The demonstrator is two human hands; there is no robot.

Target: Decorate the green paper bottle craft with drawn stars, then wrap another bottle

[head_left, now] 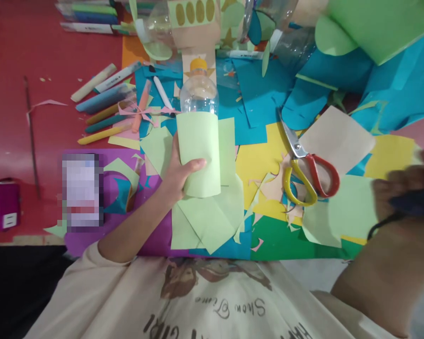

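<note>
My left hand (184, 172) is wrapped round a clear plastic bottle (199, 94) with an orange-yellow cap, its thumb lying across the front. A sheet of light green paper (199, 150) covers the bottle's lower part. Beneath it lie several light green paper pieces (212, 230). My right hand (397, 188) is at the right edge, smeared by motion, with something dark at the hand or wrist; its fingers are unclear. Nearest to it are a light green sheet (353, 207) and scissors (298, 153) with one yellow and one red handle, blades partly apart.
Markers (102, 96) lie at the left, above a phone with a blurred screen (81, 190). A purple box (2, 205) sits at the far left. Blue paper (254, 94), a beige sheet (337, 139) and scraps spread rightward. Another decorated bottle (155, 28) lies at the back.
</note>
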